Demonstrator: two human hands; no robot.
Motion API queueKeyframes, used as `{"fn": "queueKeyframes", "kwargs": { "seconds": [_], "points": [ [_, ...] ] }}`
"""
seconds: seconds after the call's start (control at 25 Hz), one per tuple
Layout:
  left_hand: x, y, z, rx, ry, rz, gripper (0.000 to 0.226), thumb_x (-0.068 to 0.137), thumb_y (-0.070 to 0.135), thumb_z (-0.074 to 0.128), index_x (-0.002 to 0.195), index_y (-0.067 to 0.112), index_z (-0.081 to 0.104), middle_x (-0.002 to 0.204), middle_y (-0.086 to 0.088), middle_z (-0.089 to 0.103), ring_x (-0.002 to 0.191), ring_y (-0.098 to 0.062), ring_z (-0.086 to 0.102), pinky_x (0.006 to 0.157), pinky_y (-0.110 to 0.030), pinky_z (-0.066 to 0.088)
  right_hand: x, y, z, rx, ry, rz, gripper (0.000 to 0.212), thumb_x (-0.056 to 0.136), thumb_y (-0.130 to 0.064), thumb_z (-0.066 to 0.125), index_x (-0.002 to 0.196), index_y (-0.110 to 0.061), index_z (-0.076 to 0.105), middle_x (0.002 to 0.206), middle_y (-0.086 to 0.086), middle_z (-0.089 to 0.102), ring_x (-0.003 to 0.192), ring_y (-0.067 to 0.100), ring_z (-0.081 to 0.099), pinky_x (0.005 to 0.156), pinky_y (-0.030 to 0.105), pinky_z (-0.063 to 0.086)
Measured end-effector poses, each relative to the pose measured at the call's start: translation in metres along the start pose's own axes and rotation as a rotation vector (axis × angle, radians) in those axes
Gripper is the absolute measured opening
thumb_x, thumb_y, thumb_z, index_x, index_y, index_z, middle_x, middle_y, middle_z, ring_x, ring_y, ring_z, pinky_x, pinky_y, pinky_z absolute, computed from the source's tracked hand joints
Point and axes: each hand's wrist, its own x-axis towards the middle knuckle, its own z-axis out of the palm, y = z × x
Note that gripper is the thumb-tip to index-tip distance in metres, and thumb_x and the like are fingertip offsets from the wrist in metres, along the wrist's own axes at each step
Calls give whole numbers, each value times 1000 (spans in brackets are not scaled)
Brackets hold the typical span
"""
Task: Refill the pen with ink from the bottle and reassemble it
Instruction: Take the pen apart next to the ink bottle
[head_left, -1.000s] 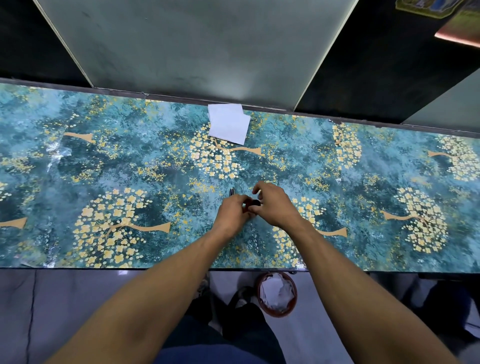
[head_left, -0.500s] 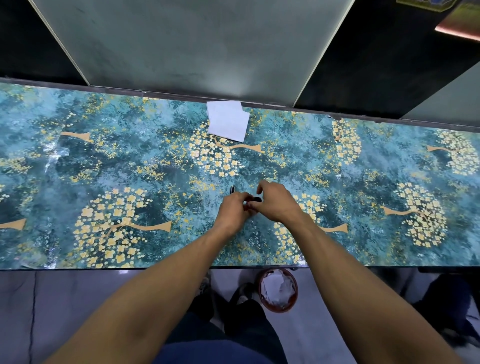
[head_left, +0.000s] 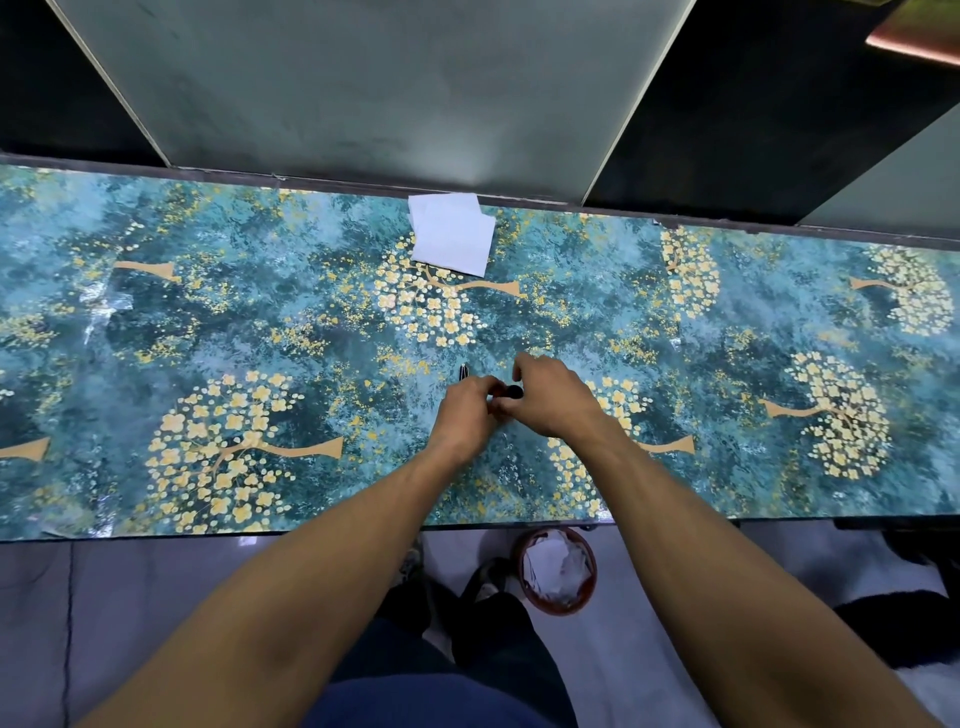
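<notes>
Two hands: both are meeting over the middle of the table, fingertips close together.
Pen: a thin dark pen (head_left: 464, 372) is sticking out past the left hand, pointing away toward the wall. Only its far tip is showing.
Left hand: the left hand (head_left: 464, 413) is curling its fingers around the pen and is holding it. Most of the pen is hiding inside the hand.
Small black part: a little round black thing (head_left: 513, 392) is sitting between the two hands. It is too small to tell if it is a cap or the top of the ink bottle.
Right hand: the right hand (head_left: 551, 397) is bending its fingers down and is pinching the small black part from above.
Table: the table (head_left: 208, 322) is wearing a shiny blue-green cover with yellow flower trees on it. The hands are hovering near its front half.
Paper: some white folded paper (head_left: 451, 240) is lying flat at the back edge of the table, well apart from the hands.
Bin: a round reddish bin (head_left: 556, 570) is standing on the floor under the front edge of the table, with crumpled white paper inside.
Legs: dark trousers are showing below the arms.
</notes>
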Motion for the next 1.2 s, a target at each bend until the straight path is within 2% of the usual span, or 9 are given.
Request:
{"fn": "queueKeyframes", "kwargs": {
  "seconds": [0.08,0.2,0.32,0.44,0.56,0.64,0.8,1.0,1.2],
  "points": [
    [0,0,0,-11,6,2,25,81,8,71,106,14,73,97,-4,73,82,-16,68,72,-27,52,-2,-4,3,-104,55,55,46,92,-50,61,116,-11,55,105,11,61,96,33,62,66,38,45],
    [1,-1,0,-17,4,0,23,81,9,70,103,13,72,94,-4,74,80,-15,69,72,-29,55,-3,-9,1,-190,60,4,32,97,-38,60,111,-9,59,106,14,65,96,36,65,64,37,42],
    [2,-4,1,-17,-20,-21,21,79,11,75,98,17,71,94,-1,72,81,-15,68,77,-37,57,-3,-8,-4,-175,41,-112,17,93,-22,64,105,-12,55,104,12,62,91,34,62,63,38,42],
    [3,-5,1,-11,-34,-29,21,77,12,77,95,19,70,93,1,72,81,-16,68,77,-39,57,-2,-2,-6,-83,-6,-160,17,90,-16,66,104,-15,56,103,7,58,89,30,58,67,39,46],
    [3,-4,0,3,-26,-5,27,80,11,75,106,16,71,101,-2,72,82,-16,68,78,-37,57,-2,0,-4,7,13,-98,24,87,-27,70,103,-17,54,102,6,58,90,28,57,72,42,51],
    [3,-3,0,5,-18,6,28,81,9,73,108,15,71,103,-3,72,81,-15,67,76,-33,57,-2,-3,0,-19,47,-46,27,89,-34,68,101,-16,52,98,6,58,87,28,56,68,40,48],
    [4,-4,-1,-4,-27,2,26,81,7,71,106,14,70,101,-3,72,80,-13,67,73,-31,56,0,-7,1,-35,80,-48,18,91,-27,67,96,-15,54,96,7,62,82,29,58,65,39,48],
    [6,-8,2,-12,-33,-29,29,77,13,79,104,17,70,101,-1,71,88,-15,69,80,-39,58,5,10,-10,166,158,-19,14,84,-22,71,91,-19,60,89,3,67,81,24,62,71,40,55],
    [5,-4,4,36,-8,-46,36,79,15,78,113,16,69,112,-6,68,96,-20,67,90,-39,55,8,44,5,151,180,106,13,85,-16,68,96,-18,63,101,9,64,89,28,63,73,37,53]
  ]
}}
